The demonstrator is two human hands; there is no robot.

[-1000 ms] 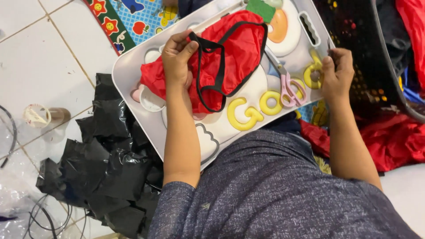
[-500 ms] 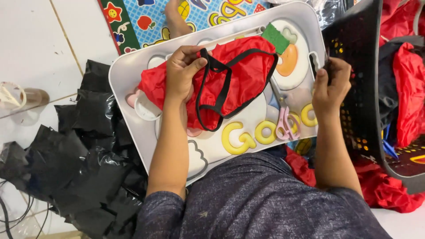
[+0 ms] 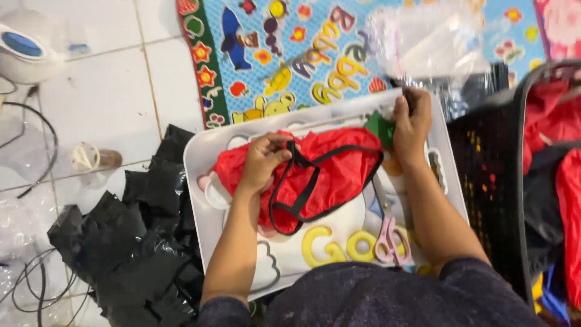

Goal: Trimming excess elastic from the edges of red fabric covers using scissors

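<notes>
On tiled floor | white tray | left hand gripping red garment | right hand pinching tray's edge

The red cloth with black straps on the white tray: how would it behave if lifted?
Probably floppy: the red cloth lies crumpled under the left hand. Likely light, being thin. Its black straps loop loosely and might snag.

— What sort of place is this?
— A home floor used for small packing work: white tiles, a bright children's play mat, cables trailing about
— And the work side?
— Crumpled black plastic bags, a dark laundry basket of red cloth
</notes>
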